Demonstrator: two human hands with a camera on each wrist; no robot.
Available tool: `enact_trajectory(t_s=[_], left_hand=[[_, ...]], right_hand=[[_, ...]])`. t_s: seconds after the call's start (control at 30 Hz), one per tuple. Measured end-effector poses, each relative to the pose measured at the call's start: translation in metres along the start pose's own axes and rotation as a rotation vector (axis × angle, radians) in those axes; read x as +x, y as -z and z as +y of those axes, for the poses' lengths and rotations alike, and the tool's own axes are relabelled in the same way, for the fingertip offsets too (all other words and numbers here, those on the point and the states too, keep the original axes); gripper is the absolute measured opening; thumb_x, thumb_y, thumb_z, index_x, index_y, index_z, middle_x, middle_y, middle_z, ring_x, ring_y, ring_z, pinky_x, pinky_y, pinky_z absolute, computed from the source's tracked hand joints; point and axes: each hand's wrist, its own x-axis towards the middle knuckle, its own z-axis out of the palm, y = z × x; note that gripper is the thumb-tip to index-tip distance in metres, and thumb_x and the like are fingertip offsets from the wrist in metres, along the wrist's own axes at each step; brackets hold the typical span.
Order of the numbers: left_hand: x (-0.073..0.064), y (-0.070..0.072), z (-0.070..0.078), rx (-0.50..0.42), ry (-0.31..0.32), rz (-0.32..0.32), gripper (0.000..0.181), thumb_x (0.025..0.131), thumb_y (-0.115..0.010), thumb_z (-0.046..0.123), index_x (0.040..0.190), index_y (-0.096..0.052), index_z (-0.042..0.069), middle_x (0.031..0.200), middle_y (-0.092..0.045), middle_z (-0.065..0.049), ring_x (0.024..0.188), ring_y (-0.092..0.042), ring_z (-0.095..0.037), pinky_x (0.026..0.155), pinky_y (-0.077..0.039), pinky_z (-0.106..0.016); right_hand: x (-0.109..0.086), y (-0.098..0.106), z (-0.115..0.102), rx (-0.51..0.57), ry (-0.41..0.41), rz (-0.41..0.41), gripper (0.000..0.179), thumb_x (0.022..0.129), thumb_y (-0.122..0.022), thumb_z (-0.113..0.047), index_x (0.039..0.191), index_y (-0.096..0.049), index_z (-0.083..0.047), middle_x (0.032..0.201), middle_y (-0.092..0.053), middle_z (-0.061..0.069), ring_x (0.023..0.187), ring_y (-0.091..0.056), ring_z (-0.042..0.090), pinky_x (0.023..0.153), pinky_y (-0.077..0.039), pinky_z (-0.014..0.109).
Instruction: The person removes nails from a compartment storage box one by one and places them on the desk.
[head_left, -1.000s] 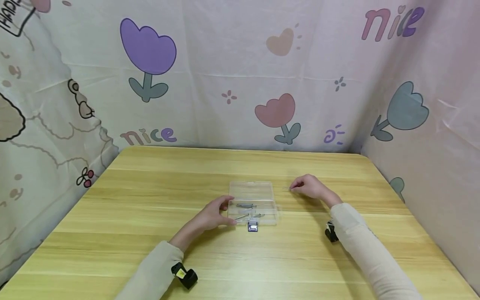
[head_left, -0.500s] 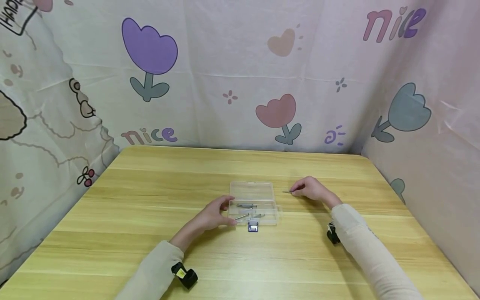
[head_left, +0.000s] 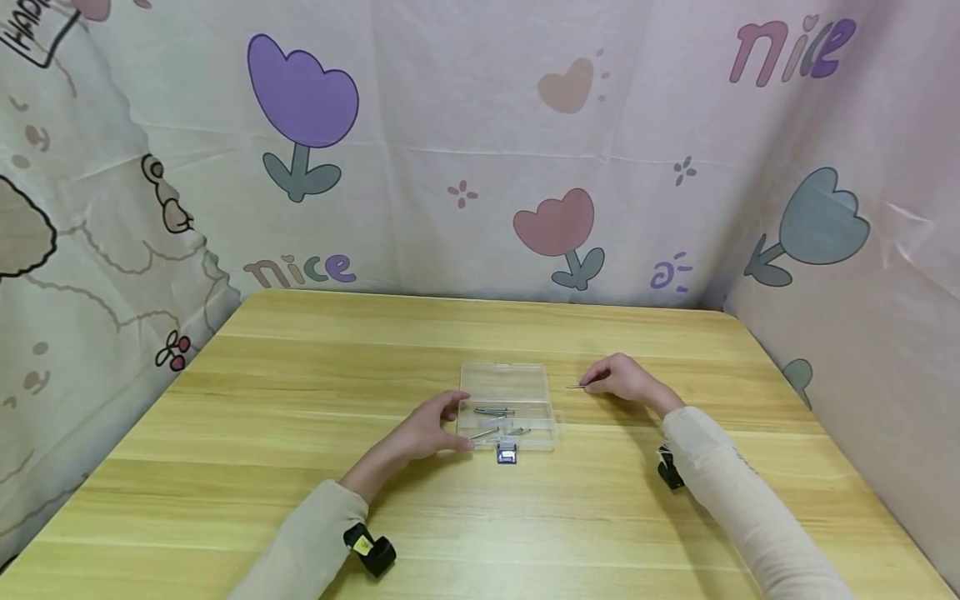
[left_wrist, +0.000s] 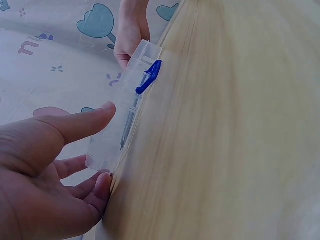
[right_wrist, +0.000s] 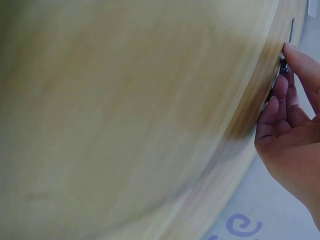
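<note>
A clear plastic compartment box (head_left: 553, 433) lies on the table, its lid (head_left: 502, 382) laid back toward the far side and its blue latch (head_left: 507, 453) hanging at the front. Several thin silver nails (head_left: 493, 411) lie in its compartments. My left hand (head_left: 420, 427) holds the box's left end, thumb at the front corner and fingers at the back. To the right of the box, my right hand (head_left: 622, 379) pinches a thin metal nail (head_left: 575, 387) just above or on the table. In the right wrist view that nail (right_wrist: 292, 31) shows a pointed tip; the fingers partly hide the rest.
A wooden table (head_left: 480, 525) carries the box. Printed cloth (head_left: 420, 100) hangs behind the table and at both sides. Black wrist cameras (head_left: 370, 550) are strapped to both sleeves.
The nail in my right hand shows more clearly than a second ago, pointing left toward the box. My right hand has shifted very slightly nearer. The left hand and box stay put.
</note>
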Motion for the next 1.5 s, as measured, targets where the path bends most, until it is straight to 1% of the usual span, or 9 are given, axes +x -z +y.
enact_trajectory(t_s=[0.37, 0.57, 0.7, 0.87, 1.07, 1.13, 1.23, 1.37, 1.5], left_hand=[[0.000, 0.000, 0.001, -0.019, 0.009, -0.003, 0.074, 0.072, -0.085, 0.009, 0.137, -0.051, 0.006, 0.122, -0.053, -0.010, 0.109, -0.047, -0.027, 0.094, -0.040, -0.046], [0.000, 0.000, 0.002, -0.022, 0.007, -0.003, 0.074, 0.072, -0.085, 0.008, 0.137, -0.051, 0.005, 0.123, -0.054, -0.010, 0.109, -0.048, -0.027, 0.094, -0.040, -0.045], [0.000, 0.000, 0.001, -0.015, 0.011, -0.004, 0.074, 0.072, -0.085, 0.009, 0.137, -0.051, 0.006, 0.124, -0.054, -0.010, 0.109, -0.048, -0.027, 0.094, -0.040, -0.046], [0.000, 0.000, 0.001, -0.011, 0.009, -0.002, 0.074, 0.072, -0.085, 0.009, 0.137, -0.051, 0.006, 0.123, -0.054, -0.009, 0.109, -0.048, -0.027, 0.094, -0.040, -0.046], [0.000, 0.000, 0.001, -0.012, 0.009, -0.004, 0.074, 0.072, -0.085, 0.009, 0.137, -0.051, 0.006, 0.122, -0.054, -0.009, 0.108, -0.048, -0.027, 0.094, -0.040, -0.045], [0.000, -0.001, 0.000, -0.009, 0.010, -0.005, 0.074, 0.072, -0.085, 0.010, 0.137, -0.051, 0.006, 0.122, -0.054, -0.009, 0.108, -0.048, -0.027, 0.094, -0.040, -0.046], [-0.001, 0.000, 0.000, -0.009, -0.004, -0.012, 0.074, 0.072, -0.085, 0.009, 0.137, -0.050, 0.004, 0.122, -0.054, -0.010, 0.109, -0.048, -0.027, 0.093, -0.040, -0.046], [-0.001, 0.000, -0.001, -0.025, -0.025, -0.018, 0.073, 0.073, -0.084, 0.006, 0.137, -0.049, 0.002, 0.120, -0.054, -0.009, 0.109, -0.048, -0.027, 0.094, -0.040, -0.046], [-0.001, 0.000, -0.001, -0.028, -0.025, -0.017, 0.072, 0.074, -0.083, 0.007, 0.137, -0.049, 0.003, 0.121, -0.054, -0.010, 0.110, -0.048, -0.027, 0.095, -0.039, -0.046]], right_hand=[[0.000, 0.000, 0.000, 0.007, -0.009, -0.006, 0.006, 0.086, -0.070, -0.002, 0.090, -0.074, 0.000, 0.094, -0.070, 0.009, 0.092, -0.059, 0.023, 0.087, -0.044, 0.043], [-0.001, 0.003, 0.000, 0.055, -0.013, -0.038, 0.012, 0.085, -0.072, -0.002, 0.096, -0.072, 0.004, 0.094, -0.070, 0.011, 0.085, -0.059, 0.018, 0.079, -0.048, 0.034], [-0.002, 0.006, 0.002, 0.114, -0.061, -0.045, 0.020, 0.084, -0.073, -0.004, 0.102, -0.071, 0.005, 0.097, -0.069, 0.011, 0.086, -0.059, 0.016, 0.078, -0.047, 0.029], [-0.003, 0.008, 0.002, 0.166, -0.127, -0.033, 0.024, 0.085, -0.073, -0.008, 0.107, -0.070, 0.002, 0.103, -0.069, 0.009, 0.091, -0.057, 0.017, 0.080, -0.044, 0.029], [-0.003, 0.012, 0.001, 0.188, -0.139, -0.022, 0.025, 0.089, -0.068, -0.009, 0.111, -0.068, 0.004, 0.103, -0.068, 0.010, 0.086, -0.054, 0.017, 0.074, -0.045, 0.030], [-0.004, 0.014, -0.001, 0.203, -0.133, -0.016, 0.027, 0.089, -0.068, -0.009, 0.113, -0.066, 0.005, 0.105, -0.068, 0.013, 0.087, -0.056, 0.017, 0.075, -0.047, 0.031], [-0.004, 0.017, -0.005, 0.236, -0.127, -0.008, 0.032, 0.089, -0.068, -0.009, 0.118, -0.064, 0.006, 0.112, -0.067, 0.015, 0.096, -0.060, 0.021, 0.083, -0.048, 0.034], [-0.003, 0.020, -0.017, 0.268, -0.090, -0.026, 0.038, 0.089, -0.069, -0.012, 0.122, -0.062, 0.006, 0.118, -0.065, 0.016, 0.109, -0.059, 0.027, 0.095, -0.044, 0.041], [0.000, 0.015, -0.034, 0.268, -0.040, -0.048, 0.038, 0.089, -0.070, -0.013, 0.120, -0.063, 0.007, 0.115, -0.066, 0.016, 0.110, -0.059, 0.028, 0.097, -0.043, 0.042]])
